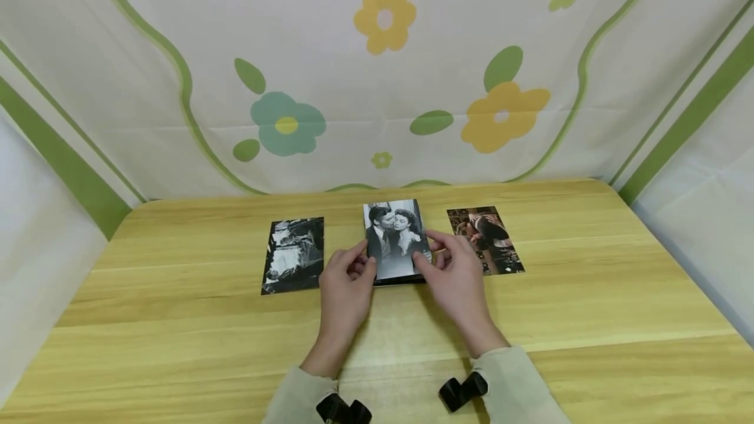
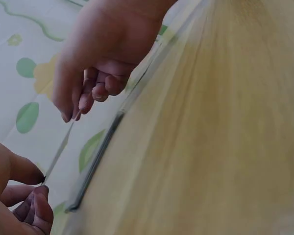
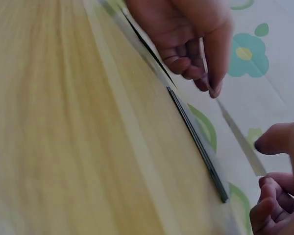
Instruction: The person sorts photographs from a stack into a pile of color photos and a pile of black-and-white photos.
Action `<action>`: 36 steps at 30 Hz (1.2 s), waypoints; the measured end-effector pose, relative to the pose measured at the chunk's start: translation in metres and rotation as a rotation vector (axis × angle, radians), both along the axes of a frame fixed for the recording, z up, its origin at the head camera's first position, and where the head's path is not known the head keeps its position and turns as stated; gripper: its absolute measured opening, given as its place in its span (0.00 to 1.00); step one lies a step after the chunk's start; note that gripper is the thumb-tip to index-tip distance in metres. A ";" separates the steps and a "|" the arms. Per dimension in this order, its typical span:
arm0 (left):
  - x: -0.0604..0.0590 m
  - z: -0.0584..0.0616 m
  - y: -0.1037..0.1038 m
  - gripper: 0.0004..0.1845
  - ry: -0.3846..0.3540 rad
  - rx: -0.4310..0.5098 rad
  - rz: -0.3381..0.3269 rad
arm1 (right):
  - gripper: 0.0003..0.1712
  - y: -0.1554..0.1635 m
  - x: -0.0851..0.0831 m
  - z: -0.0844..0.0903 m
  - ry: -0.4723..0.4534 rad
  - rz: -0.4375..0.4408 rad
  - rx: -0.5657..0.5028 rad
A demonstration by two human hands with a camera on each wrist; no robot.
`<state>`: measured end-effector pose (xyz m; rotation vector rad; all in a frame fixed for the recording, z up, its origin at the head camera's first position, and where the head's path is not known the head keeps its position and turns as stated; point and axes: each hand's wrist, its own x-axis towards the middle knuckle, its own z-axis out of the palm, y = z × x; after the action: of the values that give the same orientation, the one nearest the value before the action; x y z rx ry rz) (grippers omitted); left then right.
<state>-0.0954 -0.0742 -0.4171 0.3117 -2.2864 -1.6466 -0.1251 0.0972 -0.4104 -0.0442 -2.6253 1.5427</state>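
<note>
From the head camera, your left hand (image 1: pixel 347 273) and right hand (image 1: pixel 453 267) pinch the side edges of a black-and-white photo of a couple (image 1: pixel 393 237), lifted above a thin stack of photos (image 1: pixel 400 278) at the middle of the wooden table (image 1: pixel 177 345). A dark black-and-white photo (image 1: pixel 292 255) lies to its left, a colour photo (image 1: pixel 485 239) to its right, both flat and apart.

Your left wrist camera shows the stack (image 2: pixel 95 161) edge-on on the table, the lifted photo (image 2: pixel 59 149) held between thumb and fingers.

Your right wrist camera shows the same: stack (image 3: pixel 198 142) flat, lifted photo (image 3: pixel 240 142) above it, fingertips (image 3: pixel 213 88) curled on its edge.
</note>
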 end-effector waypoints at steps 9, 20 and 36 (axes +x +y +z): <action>0.004 0.021 -0.008 0.17 -0.007 0.113 -0.009 | 0.24 -0.003 0.002 0.019 -0.014 -0.018 -0.262; 0.006 0.028 -0.013 0.17 -0.049 0.190 -0.006 | 0.26 -0.005 0.005 0.023 -0.035 -0.006 -0.262; 0.007 0.034 -0.039 0.17 -0.124 0.126 0.024 | 0.26 -0.022 0.011 0.021 -0.058 0.077 -0.170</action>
<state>-0.0884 -0.1128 -0.3830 0.4815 -2.2606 -1.8100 -0.1139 0.0751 -0.3892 -0.0002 -2.5595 1.8135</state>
